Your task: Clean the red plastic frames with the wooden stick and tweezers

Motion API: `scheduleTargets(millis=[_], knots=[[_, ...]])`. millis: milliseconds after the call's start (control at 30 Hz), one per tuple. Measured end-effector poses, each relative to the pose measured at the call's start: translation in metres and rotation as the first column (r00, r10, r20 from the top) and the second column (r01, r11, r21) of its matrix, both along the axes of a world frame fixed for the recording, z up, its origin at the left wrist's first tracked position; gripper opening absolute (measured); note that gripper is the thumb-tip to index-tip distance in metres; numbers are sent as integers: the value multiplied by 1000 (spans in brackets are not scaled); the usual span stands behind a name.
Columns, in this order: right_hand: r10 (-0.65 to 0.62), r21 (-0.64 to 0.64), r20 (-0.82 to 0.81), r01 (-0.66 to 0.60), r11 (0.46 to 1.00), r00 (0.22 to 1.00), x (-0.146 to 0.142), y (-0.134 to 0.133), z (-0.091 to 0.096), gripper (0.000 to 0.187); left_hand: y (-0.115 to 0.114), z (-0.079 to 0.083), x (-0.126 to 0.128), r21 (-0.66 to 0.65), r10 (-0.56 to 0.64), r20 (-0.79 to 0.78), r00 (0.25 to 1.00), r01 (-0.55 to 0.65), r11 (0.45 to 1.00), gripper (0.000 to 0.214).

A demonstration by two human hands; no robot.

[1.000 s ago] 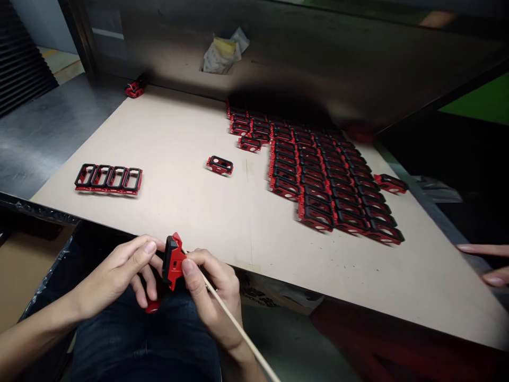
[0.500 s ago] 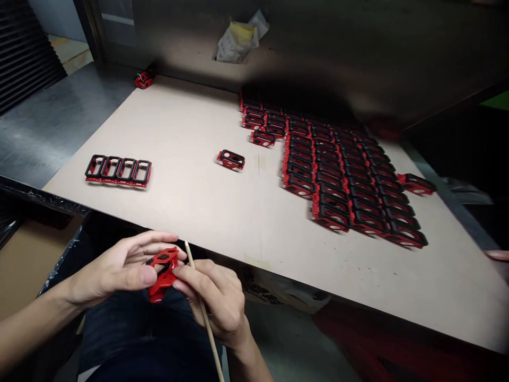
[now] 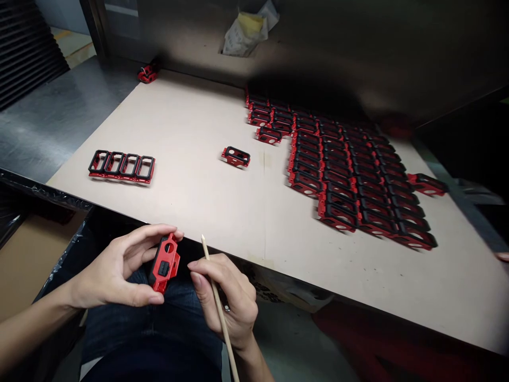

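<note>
Turned since half a second ago, the red-and-black part (image 3: 166, 262) now shows me its flat face, and my right hand (image 3: 228, 297) has drawn away from it. My left hand (image 3: 125, 270) holds it above my lap by its ends, thumb below, fingers above: smooth, plastic-looking, with a round hole and a dark blocky inset. My right grip is closed round a slim, pale wooden stick (image 3: 219, 307), its tapered tip up, just beside the part. Beyond the edge of the matt beige table (image 3: 199, 207) sit four joined-up rectangular frames (image 3: 121, 166), then a lone frame (image 3: 236, 157); packed rows (image 3: 353, 183) crowd the right. Behind, a dull metal panel (image 3: 178, 37) walls off the back, crumpled paper (image 3: 244, 34) poking through its slot.
</note>
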State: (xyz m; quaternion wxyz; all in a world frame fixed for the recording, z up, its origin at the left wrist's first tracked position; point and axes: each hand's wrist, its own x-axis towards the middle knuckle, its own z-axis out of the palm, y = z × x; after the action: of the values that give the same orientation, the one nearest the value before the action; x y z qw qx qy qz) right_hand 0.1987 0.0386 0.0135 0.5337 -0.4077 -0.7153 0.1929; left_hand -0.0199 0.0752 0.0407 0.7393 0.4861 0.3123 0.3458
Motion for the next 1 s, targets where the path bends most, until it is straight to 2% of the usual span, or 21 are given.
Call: scheduleTargets(millis=[267, 433, 567, 633, 833, 1000], knots=[[2, -121, -85, -13, 993, 996, -6, -3, 1, 23, -1, -2, 5, 210, 109, -205, 973, -65, 975, 78], [-17, -208, -169, -19, 978, 985, -6, -6, 1, 22, -1, -1, 6, 308, 147, -273, 951, -58, 949, 78], [-24, -249, -177, -21, 968, 984, -5, -6, 3, 21, -2, -2, 5, 359, 168, -320, 932, -45, 932, 75], [-15, -266, -174, -32, 963, 985, -6, -6, 3, 20, -4, -4, 4, 417, 185, -357, 915, -20, 909, 74], [37, -324, -170, -92, 942, 985, -8, -13, -3, 14, -11, -11, 8, 612, 223, -459, 860, 124, 781, 75], [8, -429, -240, -114, 896, 971, -2, -24, -9, 22, -15, -20, 21, 640, 198, -482, 853, 189, 744, 72]])
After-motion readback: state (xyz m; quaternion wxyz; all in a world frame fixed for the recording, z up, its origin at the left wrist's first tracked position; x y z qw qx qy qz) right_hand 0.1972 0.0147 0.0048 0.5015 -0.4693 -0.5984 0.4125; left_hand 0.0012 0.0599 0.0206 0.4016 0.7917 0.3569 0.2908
